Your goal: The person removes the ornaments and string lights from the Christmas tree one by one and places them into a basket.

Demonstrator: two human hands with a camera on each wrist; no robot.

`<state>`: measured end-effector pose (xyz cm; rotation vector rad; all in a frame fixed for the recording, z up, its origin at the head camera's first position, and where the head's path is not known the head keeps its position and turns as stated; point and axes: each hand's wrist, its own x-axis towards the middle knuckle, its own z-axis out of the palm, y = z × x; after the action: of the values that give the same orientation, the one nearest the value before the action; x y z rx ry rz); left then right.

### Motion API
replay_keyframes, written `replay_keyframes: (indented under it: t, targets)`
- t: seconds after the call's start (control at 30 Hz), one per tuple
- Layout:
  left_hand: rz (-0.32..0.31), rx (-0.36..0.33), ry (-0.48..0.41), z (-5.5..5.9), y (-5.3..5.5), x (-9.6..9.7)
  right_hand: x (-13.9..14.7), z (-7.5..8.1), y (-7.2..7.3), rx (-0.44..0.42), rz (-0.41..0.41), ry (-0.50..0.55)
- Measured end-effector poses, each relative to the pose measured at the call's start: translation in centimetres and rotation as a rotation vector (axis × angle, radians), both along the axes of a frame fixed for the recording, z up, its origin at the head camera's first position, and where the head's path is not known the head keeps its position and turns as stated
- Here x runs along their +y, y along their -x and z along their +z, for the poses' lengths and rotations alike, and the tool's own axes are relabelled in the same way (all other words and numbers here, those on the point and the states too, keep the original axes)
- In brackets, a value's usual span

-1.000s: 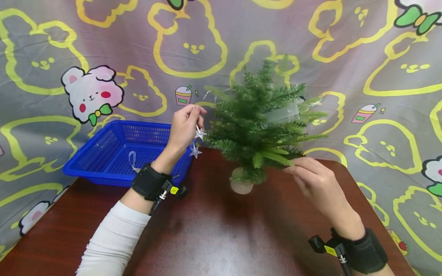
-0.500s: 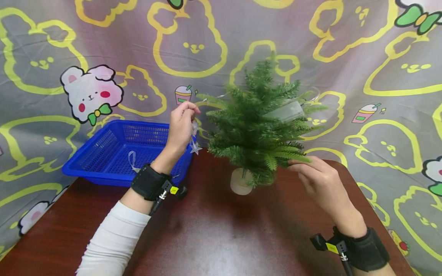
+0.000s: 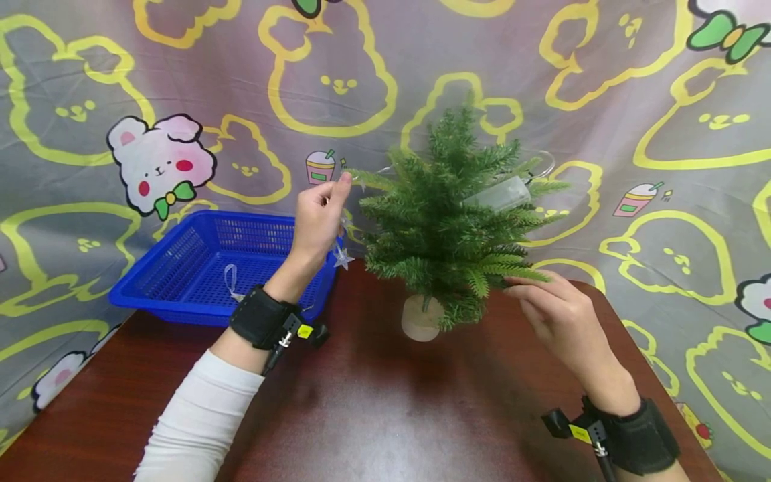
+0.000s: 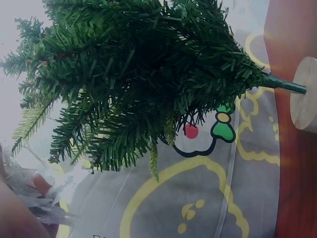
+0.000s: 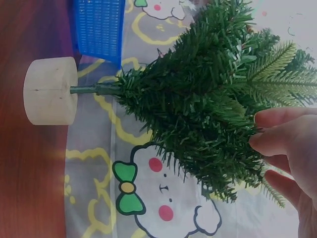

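A small artificial Christmas tree (image 3: 446, 207) stands on its round wooden base (image 3: 420, 320). Left of it, my left hand (image 3: 319, 217) holds a string of clear star lights, thumb up, with one star (image 3: 343, 258) dangling below. Its clear wire (image 3: 382, 171) runs from the hand to the back of the tree. A translucent box (image 3: 500, 195) rests among the right-hand branches, and a wire loop (image 3: 545, 163) shows behind it. At the tree's lower right, my right hand (image 3: 557, 311) pinches a branch; in the right wrist view its fingertips (image 5: 260, 141) are at the needles.
A blue plastic basket (image 3: 156, 301) stands at the left back of the dark wooden table (image 3: 373, 415), with a small looped white cord (image 3: 231, 281) in it. Behind the table hangs a patterned cloth (image 3: 361, 60).
The tree has turned a little on its base, and its lower front branches and the box have shifted right. My left hand has moved slightly left, its thumb now raised.
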<state>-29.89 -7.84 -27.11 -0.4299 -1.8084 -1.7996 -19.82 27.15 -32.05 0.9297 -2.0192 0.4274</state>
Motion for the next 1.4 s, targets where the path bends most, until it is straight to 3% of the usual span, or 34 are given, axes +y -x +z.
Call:
replay_keyframes:
  t: [0.3, 0.43, 0.63, 0.77, 0.93, 1.03, 1.2, 1.4]
  targets:
    - [-0.102, 0.075, -0.089, 0.2, -0.2, 0.1, -0.9, 0.8, -1.2, 0.078, 0.030, 0.006]
    - [-0.093, 0.097, -0.076, 0.4, -0.2, 0.1, -2.0, 1.6, -2.1, 0.139, 0.100, 0.033]
    - [-0.085, 0.129, -0.076, 0.7, -0.3, 0.0, -4.8, 2.9, -3.2, 0.257, 0.266, 0.107]
    - [-0.047, 0.147, -0.052, 1.0, -0.3, -0.1, -6.6, 3.8, -3.6, 0.292, 0.317, 0.079]
    - [0.055, 0.157, -0.020, 1.2, -0.3, -0.2, -7.8, 4.5, -3.8, 0.271, 0.255, -0.026]
    - [0.078, 0.151, -0.052, 1.4, -0.4, -0.2, -8.2, 4.5, -3.7, 0.260, 0.184, -0.070]
    - [0.077, 0.148, -0.131, 1.7, -0.3, -0.1, -8.0, 4.2, -3.6, 0.225, 0.059, -0.103]
    - [0.041, 0.192, -0.145, 1.7, -0.3, -0.1, -7.5, 3.7, -3.6, 0.225, 0.015, -0.117]
